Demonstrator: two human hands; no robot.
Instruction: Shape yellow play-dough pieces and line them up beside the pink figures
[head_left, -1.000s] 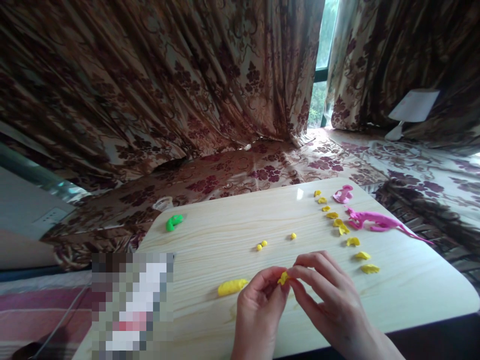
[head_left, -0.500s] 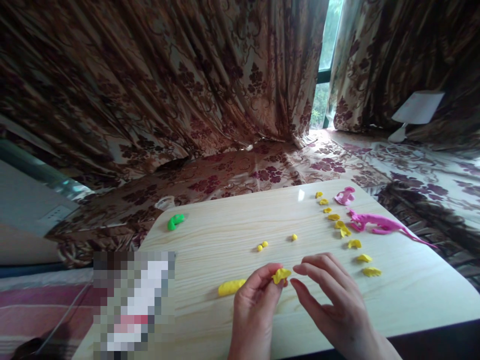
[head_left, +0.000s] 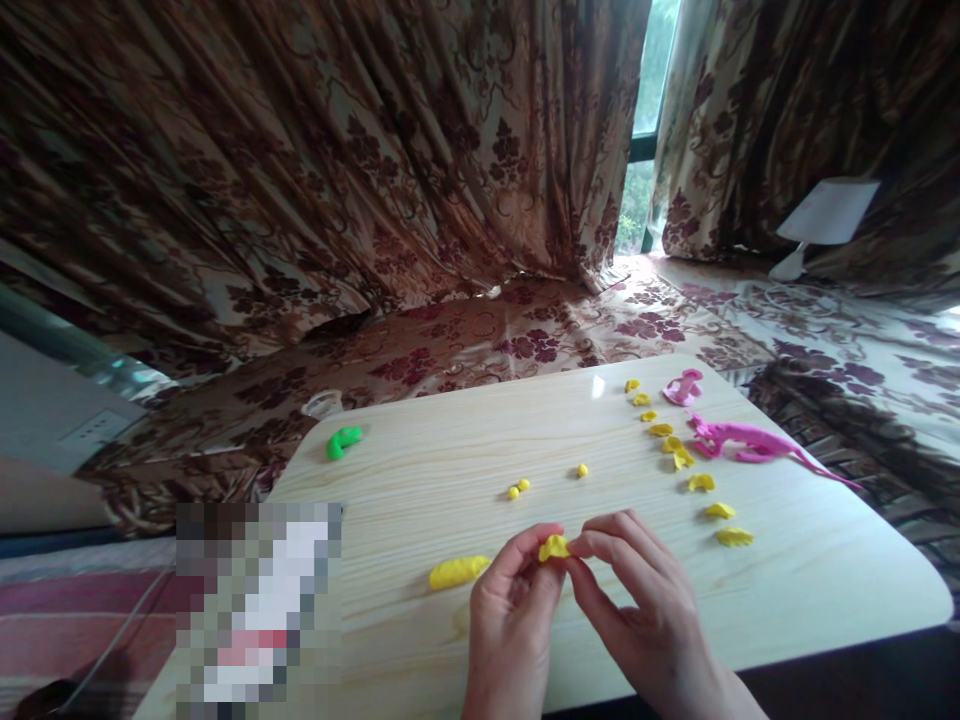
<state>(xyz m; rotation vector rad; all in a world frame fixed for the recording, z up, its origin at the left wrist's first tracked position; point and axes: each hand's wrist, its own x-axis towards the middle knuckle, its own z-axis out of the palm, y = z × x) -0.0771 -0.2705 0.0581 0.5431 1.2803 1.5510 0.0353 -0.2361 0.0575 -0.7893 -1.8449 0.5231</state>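
Note:
Between my two hands is a small, thin, wavy-edged piece of yellow modelling clay (head_left: 553, 548). My left hand (head_left: 516, 610) pinches it between thumb and forefinger. Thumb and fingertips of my right hand (head_left: 643, 598) close on its right edge. A thick yellow clay roll (head_left: 459, 572) lies on the table just left of my left hand. Beyond my hands are a pair of small yellow balls (head_left: 519, 489) and a single yellow ball (head_left: 583, 470). Off to the right, several curled yellow clay pieces (head_left: 701, 483) form a slanting row.
A pink clay animal with a long tail (head_left: 750, 442) and a pink clay piece (head_left: 683, 387) lie at the table's right. A green clay piece (head_left: 344, 442) sits at the far left of the wooden table (head_left: 420, 460). A white lamp (head_left: 825, 215) stands behind.
My right hand has moved left, and its fingertips have closed on the yellow clay piece from a short distance away. My left hand keeps its pinch. The view has shifted slightly.

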